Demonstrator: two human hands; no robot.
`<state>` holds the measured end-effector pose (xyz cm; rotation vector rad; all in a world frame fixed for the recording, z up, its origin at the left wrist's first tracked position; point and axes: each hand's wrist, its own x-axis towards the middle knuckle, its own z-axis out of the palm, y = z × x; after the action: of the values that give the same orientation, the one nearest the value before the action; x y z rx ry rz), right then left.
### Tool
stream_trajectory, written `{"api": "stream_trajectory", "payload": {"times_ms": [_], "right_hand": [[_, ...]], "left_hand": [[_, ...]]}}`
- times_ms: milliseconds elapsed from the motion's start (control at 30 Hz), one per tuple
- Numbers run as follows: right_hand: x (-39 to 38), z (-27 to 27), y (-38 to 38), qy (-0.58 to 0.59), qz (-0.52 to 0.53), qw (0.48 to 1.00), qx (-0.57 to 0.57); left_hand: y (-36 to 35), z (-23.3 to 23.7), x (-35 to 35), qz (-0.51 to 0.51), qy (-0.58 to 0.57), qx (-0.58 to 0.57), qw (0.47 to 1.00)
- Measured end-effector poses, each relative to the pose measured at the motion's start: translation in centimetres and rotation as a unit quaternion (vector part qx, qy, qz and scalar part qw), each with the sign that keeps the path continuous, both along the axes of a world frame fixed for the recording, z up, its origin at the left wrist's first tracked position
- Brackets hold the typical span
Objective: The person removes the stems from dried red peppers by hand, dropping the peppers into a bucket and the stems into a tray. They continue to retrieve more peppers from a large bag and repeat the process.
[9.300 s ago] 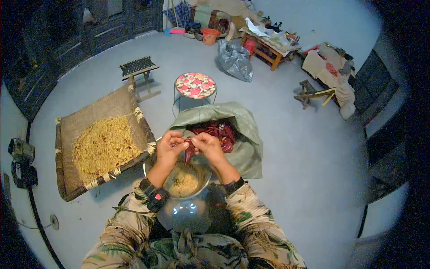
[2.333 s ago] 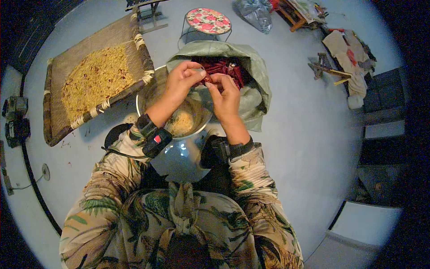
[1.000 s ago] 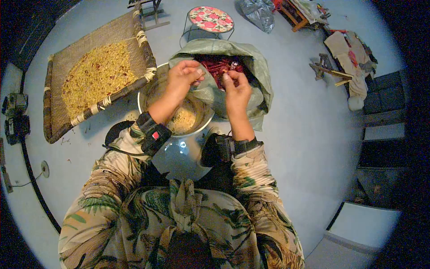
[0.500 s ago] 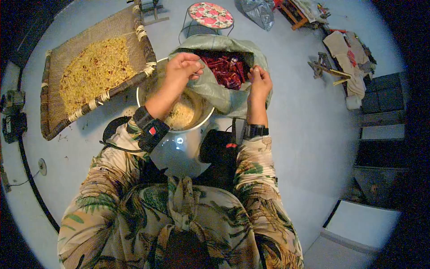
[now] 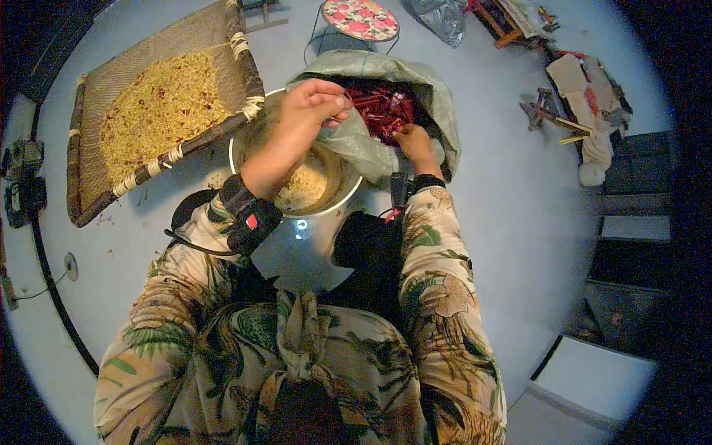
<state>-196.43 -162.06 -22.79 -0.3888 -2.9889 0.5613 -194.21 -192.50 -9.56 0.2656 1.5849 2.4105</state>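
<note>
Dried red chilies (image 5: pixel 382 110) fill the mouth of a pale green woven sack (image 5: pixel 363 156). My right hand (image 5: pixel 417 144) reaches over the sack's near right side, its thumb and fingers pinched on a dried red chili at the edge of the pile. My left hand (image 5: pixel 315 107) is raised at the sack's left side with its fingertips pressed together; whatever is between them is too small to make out. Below my left wrist stands a wide metal pot (image 5: pixel 359 187) with pale yellowish bits (image 5: pixel 302 185) inside, partly covered by my forearm and the sack.
A wood-framed woven tray (image 5: pixel 159 159) of yellow bits flecked with red stands at the left. Behind the sack is a flowered round stool (image 5: pixel 361 18), with a grey plastic bag (image 5: pixel 441 21) beside it. A small wooden stand (image 5: pixel 545 111) and cloth-covered things (image 5: pixel 586 96) are at the right.
My right hand has left the sack's right rim and moved down and inward to the chilies. My left hand stays pinched at nearly the same place. The view has shifted slightly.
</note>
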Motion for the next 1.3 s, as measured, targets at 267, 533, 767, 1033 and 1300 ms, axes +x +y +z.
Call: {"api": "stream_trajectory", "payload": {"times_ms": [267, 533, 767, 1033, 1300], "right_hand": [[-0.4, 0.9, -3.9, -0.125, -0.005, 0.986, 0.114], [-1.9, -1.5, -2.6, -0.019, 0.007, 1.000, 0.007], [-2.9, -0.1, -0.2, -0.054, 0.028, 0.960, -0.273], [-1.3, 7.1, -2.1, -0.101, 0.058, 0.839, -0.531], [-2.2, 7.2, -1.9, -0.102, 0.122, 0.839, -0.520]], "left_hand": [[0.2, 0.1, 0.0, -0.014, -0.003, -0.020, 1.000], [0.4, 0.0, 0.0, -0.021, -0.008, -0.020, 1.000], [0.8, -0.5, -0.2, -0.019, -0.001, -0.016, 1.000], [1.1, -0.6, -0.1, -0.021, -0.002, -0.028, 0.999], [1.2, -0.8, -0.2, -0.033, 0.002, -0.029, 0.999]]}}
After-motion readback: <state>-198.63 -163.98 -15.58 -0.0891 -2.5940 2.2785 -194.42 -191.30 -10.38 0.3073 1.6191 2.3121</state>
